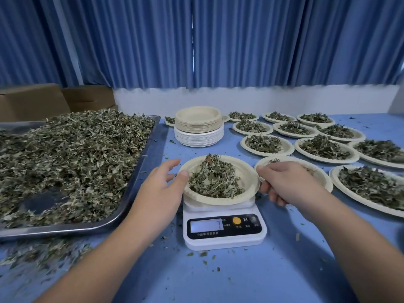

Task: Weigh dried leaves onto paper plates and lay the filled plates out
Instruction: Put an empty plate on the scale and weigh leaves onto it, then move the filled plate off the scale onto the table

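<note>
Fingers meet both rims of the round cream paper plate on the white digital scale.
At the plate's left, the left hand is loosely open, thumb touching the rim. The heap of dried green leaves lies between the hands, near the blue counter's front edge. The right hand pinches the opposite rim, thumb on top, fingers curled under. Both hands are equally near; the filled plates lie rightward, so a lift should probably carry that way.

left grip: fingers spread, thumb out | right grip: fingers curled, pinching plate rim
</note>
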`<state>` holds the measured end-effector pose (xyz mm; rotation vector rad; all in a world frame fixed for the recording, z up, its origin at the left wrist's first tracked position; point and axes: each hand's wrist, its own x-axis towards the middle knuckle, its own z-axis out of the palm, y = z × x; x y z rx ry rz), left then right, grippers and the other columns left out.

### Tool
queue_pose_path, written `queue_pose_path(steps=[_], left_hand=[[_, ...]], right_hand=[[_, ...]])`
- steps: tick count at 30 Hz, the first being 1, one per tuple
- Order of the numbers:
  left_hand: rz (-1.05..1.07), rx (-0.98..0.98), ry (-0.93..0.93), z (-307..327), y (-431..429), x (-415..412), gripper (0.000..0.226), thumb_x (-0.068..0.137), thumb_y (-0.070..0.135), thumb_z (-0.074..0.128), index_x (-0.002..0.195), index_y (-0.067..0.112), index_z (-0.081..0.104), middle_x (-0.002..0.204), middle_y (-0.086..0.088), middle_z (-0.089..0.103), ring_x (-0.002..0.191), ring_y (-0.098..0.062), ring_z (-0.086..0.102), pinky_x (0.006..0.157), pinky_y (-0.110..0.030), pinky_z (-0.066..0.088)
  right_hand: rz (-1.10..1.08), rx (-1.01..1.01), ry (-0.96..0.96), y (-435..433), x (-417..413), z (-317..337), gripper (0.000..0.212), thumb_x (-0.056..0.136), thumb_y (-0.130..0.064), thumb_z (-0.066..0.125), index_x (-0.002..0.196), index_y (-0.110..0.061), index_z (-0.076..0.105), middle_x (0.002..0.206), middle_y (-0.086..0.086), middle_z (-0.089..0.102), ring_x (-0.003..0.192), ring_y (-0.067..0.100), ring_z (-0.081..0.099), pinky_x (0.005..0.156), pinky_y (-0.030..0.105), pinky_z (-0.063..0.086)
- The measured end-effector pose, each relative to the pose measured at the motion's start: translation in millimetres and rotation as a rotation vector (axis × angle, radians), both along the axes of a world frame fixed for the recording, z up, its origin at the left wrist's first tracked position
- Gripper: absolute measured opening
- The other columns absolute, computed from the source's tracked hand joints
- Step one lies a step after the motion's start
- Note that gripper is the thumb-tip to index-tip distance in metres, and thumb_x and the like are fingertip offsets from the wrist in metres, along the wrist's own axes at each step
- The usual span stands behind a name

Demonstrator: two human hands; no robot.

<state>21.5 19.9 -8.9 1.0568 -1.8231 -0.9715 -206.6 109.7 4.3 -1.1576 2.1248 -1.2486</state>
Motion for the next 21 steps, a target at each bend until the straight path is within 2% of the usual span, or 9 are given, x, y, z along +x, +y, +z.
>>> queue_pose_path(steps=[3,5,7,10,13,17,21], left_hand=[[-0.004,0.076,0.07,2,3,-2,0.029,0.095,0.037,0.054,0.123,0.038,0.055,0.122,0.019,0.058,0.112,-0.005,0.056,0.103,-0.035,0.041],[-0.016,0.112,0.116,4,5,-2,0.023,0.095,0.035,0.055,0.117,0.038,0.058,0.114,0.025,0.058,0.111,-0.008,0.058,0.104,-0.037,0.042],[-0.022,0.147,0.173,6,7,-2,0.019,0.095,0.031,0.056,0.113,0.036,0.061,0.108,0.024,0.06,0.108,-0.008,0.06,0.098,-0.034,0.046],[-0.046,0.2,0.306,8,11,0,0.016,0.096,0.025,0.057,0.108,0.033,0.065,0.105,0.019,0.066,0.101,-0.006,0.064,0.081,-0.025,0.05],[-0.062,0.237,0.415,12,14,4,0.016,0.094,0.022,0.06,0.105,0.029,0.069,0.107,0.011,0.07,0.098,-0.012,0.067,0.085,-0.033,0.052],[-0.109,0.255,0.513,21,24,6,0.016,0.092,0.016,0.061,0.103,0.02,0.071,0.104,0.002,0.073,0.102,-0.021,0.067,0.091,-0.046,0.051],[-0.168,0.253,0.575,23,45,-4,0.016,0.091,0.01,0.059,0.1,0.017,0.071,0.099,0.001,0.074,0.095,-0.021,0.068,0.08,-0.04,0.051]], right_hand=[[0.021,-0.008,-0.095,1,4,1,0.041,0.096,-0.026,0.054,0.062,-0.005,0.061,0.042,0.001,0.054,0.035,0.016,0.043,0.036,0.021,0.034],[0.017,-0.027,-0.133,2,7,1,0.04,0.095,-0.022,0.054,0.061,-0.004,0.061,0.042,0.003,0.054,0.037,0.017,0.044,0.036,0.021,0.035],[-0.001,-0.068,-0.187,3,9,0,0.033,0.094,-0.015,0.055,0.066,0.0,0.064,0.045,0.005,0.055,0.041,0.019,0.045,0.036,0.022,0.035],[-0.036,-0.159,-0.313,4,13,-3,0.019,0.092,-0.007,0.056,0.083,0.006,0.066,0.046,0.003,0.054,0.04,0.016,0.046,0.036,0.022,0.034],[-0.067,-0.23,-0.401,10,15,-6,0.014,0.093,-0.005,0.055,0.088,-0.001,0.067,0.046,0.0,0.052,0.04,0.015,0.047,0.037,0.023,0.034],[-0.08,-0.296,-0.489,28,19,-1,0.014,0.094,-0.004,0.054,0.091,-0.001,0.067,0.046,0.0,0.05,0.039,0.015,0.046,0.037,0.022,0.034],[-0.111,-0.324,-0.499,62,14,14,0.012,0.093,-0.003,0.054,0.091,0.0,0.065,0.047,0.001,0.05,0.039,0.016,0.044,0.039,0.024,0.035]])
